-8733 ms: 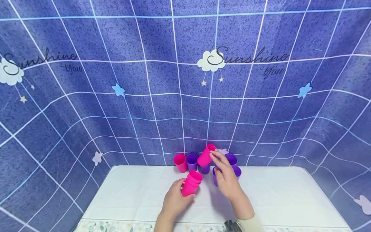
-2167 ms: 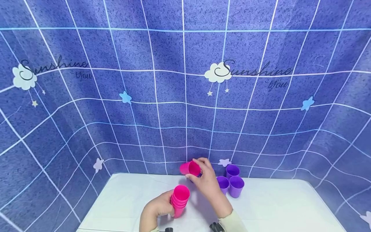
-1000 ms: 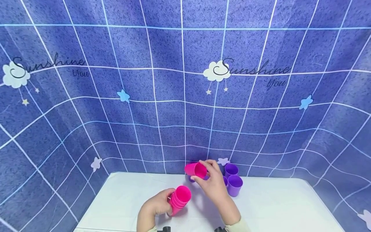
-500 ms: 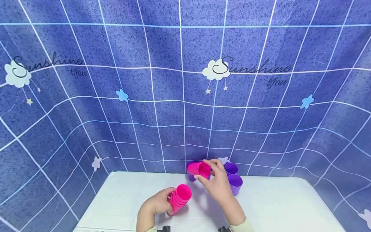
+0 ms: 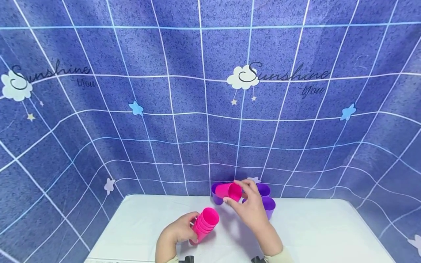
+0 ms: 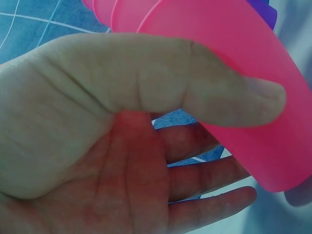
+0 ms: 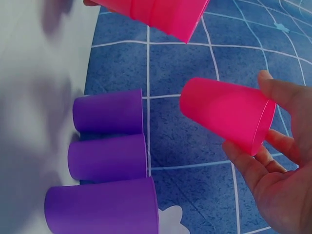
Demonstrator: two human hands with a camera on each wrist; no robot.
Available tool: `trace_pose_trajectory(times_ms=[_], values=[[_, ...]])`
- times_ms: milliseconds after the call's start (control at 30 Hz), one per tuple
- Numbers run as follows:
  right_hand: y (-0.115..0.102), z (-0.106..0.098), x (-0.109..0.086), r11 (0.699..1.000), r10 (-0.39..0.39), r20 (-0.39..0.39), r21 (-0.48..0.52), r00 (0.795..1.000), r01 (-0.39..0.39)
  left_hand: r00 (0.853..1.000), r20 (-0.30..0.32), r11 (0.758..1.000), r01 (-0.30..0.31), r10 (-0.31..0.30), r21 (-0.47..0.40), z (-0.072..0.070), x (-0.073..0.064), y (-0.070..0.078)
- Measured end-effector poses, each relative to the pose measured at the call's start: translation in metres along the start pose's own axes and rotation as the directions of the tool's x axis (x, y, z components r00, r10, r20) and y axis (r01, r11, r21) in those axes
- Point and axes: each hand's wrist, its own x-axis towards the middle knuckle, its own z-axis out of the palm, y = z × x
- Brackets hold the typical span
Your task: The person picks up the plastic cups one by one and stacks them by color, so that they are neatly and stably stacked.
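Note:
My left hand (image 5: 179, 230) grips a nested stack of several pink cups (image 5: 201, 228), tilted with the mouths up and to the right. In the left wrist view the thumb (image 6: 234, 100) lies along the side of the lowest cup. My right hand (image 5: 251, 210) pinches a single pink cup (image 7: 222, 112) near its rim, thumb on one side and fingers on the other. That cup is tipped, its mouth towards the right hand, and is apart from the stack. Behind it stands a purple cup (image 5: 216, 197), partly covered.
More purple cups stand upright on the white tabletop (image 5: 312, 230), including one at the back (image 5: 264, 189) and a nearer cup (image 5: 269, 207), partly behind the right hand. A blue gridded cloth (image 5: 184, 146) hangs behind and at both sides.
The pink cup that stood left of the purple ones has left its spot, and the left hand's stack has grown. Over the last second, the right hand and its cup shifted slightly right.

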Motion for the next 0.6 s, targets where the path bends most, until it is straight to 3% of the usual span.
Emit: trace_pose_trajectory(times_ms=[600], values=[[-0.0033, -0.0045, -0.0037, 1.0, 0.015, -0.029, 0.012, 0.999, -0.014, 1.0, -0.024, 1.0, -0.005, 0.005, 0.002, 0.0021, 0.0003, -0.0005]])
